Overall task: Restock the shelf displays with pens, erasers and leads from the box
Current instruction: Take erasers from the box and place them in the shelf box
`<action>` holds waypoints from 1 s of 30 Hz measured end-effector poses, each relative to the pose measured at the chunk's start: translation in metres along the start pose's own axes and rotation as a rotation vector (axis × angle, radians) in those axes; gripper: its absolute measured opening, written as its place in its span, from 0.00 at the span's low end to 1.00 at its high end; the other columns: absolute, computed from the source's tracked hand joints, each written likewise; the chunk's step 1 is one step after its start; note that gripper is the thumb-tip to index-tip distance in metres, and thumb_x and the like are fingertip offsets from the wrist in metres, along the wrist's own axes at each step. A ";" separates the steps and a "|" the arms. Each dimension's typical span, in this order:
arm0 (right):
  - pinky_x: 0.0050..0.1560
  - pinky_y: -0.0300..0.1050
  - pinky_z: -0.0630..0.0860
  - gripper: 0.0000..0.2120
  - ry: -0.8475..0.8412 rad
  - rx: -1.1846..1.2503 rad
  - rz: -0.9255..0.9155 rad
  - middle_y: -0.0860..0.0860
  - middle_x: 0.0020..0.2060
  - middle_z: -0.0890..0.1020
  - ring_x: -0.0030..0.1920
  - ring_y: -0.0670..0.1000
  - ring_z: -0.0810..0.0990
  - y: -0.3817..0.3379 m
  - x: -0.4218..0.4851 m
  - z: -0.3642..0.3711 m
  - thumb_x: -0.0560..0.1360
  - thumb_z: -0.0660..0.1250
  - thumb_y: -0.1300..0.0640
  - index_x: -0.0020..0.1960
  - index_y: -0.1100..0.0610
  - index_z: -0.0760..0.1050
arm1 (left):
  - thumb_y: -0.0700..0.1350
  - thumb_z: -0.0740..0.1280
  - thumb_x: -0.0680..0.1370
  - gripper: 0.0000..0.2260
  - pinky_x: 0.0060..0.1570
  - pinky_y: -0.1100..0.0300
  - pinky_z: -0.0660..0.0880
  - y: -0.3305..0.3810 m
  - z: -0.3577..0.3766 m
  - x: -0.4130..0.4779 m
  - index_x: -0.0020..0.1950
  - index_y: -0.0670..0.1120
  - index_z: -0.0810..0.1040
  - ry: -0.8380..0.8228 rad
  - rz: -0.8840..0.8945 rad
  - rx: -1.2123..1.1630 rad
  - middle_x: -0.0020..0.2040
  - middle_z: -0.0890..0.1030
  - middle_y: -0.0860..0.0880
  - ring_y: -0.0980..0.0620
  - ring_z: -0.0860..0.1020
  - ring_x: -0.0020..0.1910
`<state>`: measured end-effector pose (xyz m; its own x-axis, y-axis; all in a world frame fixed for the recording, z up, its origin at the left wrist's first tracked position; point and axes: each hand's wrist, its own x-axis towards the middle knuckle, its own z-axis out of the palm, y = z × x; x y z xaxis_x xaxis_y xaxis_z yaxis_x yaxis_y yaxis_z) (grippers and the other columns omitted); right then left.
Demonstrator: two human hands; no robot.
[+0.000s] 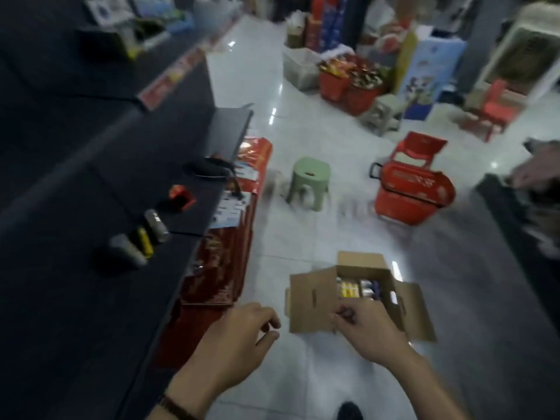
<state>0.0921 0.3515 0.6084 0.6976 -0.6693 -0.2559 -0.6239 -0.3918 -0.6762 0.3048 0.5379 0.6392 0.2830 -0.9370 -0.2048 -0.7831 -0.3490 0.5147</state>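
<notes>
Matt cardboard box (312, 301) on glossy tiled floor (303, 131).

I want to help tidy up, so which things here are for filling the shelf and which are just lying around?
For the job: the open cardboard box, the small packs inside it, the dark shelf, the left hand and the right hand by the box.

Just lying about: the green stool, the red basket, the grey stool farther back.

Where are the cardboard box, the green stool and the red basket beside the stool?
cardboard box (312, 301): head view, on its left flap.
green stool (310, 169): head view, on its seat top.
red basket (412, 189): head view, on its front wall.
</notes>
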 end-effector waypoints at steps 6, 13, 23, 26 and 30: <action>0.41 0.34 0.76 0.05 -0.051 0.092 0.308 0.46 0.40 0.86 0.42 0.41 0.83 0.176 -0.008 -0.062 0.81 0.72 0.52 0.47 0.51 0.85 | 0.59 0.66 0.82 0.03 0.51 0.63 0.76 0.063 0.119 0.101 0.54 0.63 0.77 -0.292 -0.071 0.037 0.49 0.79 0.63 0.63 0.77 0.46; 0.39 0.31 0.68 0.08 -0.117 0.063 0.493 0.43 0.45 0.83 0.44 0.42 0.78 0.319 0.050 -0.063 0.81 0.71 0.48 0.55 0.51 0.85 | 0.53 0.67 0.82 0.03 0.47 0.64 0.77 0.080 0.232 0.218 0.54 0.59 0.80 -0.531 -0.152 -0.005 0.49 0.79 0.62 0.61 0.78 0.45; 0.47 0.39 0.74 0.11 -0.311 0.122 0.633 0.46 0.51 0.84 0.50 0.44 0.81 0.495 0.220 0.053 0.80 0.71 0.48 0.59 0.51 0.83 | 0.51 0.70 0.82 0.05 0.52 0.58 0.80 -0.010 0.422 0.403 0.57 0.57 0.79 -0.589 -0.273 -0.115 0.53 0.79 0.58 0.59 0.78 0.47; 0.46 0.43 0.75 0.09 -0.347 0.167 0.679 0.48 0.48 0.86 0.48 0.47 0.82 0.558 0.280 0.114 0.79 0.71 0.50 0.54 0.54 0.85 | 0.49 0.71 0.82 0.05 0.53 0.56 0.81 -0.042 0.499 0.439 0.56 0.58 0.79 -0.578 -0.360 -0.180 0.51 0.79 0.60 0.60 0.79 0.49; 0.49 0.47 0.79 0.04 -0.407 0.218 0.652 0.51 0.42 0.85 0.45 0.51 0.83 0.641 0.359 0.209 0.79 0.72 0.54 0.46 0.53 0.83 | 0.49 0.70 0.82 0.04 0.48 0.53 0.81 -0.078 0.603 0.479 0.51 0.56 0.76 -0.520 -0.471 -0.266 0.47 0.77 0.56 0.56 0.78 0.45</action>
<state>0.0163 -0.0074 -0.0609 0.3157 -0.4212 -0.8502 -0.8969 0.1598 -0.4122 0.1672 0.1255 -0.0014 0.2047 -0.5828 -0.7864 -0.4647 -0.7650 0.4460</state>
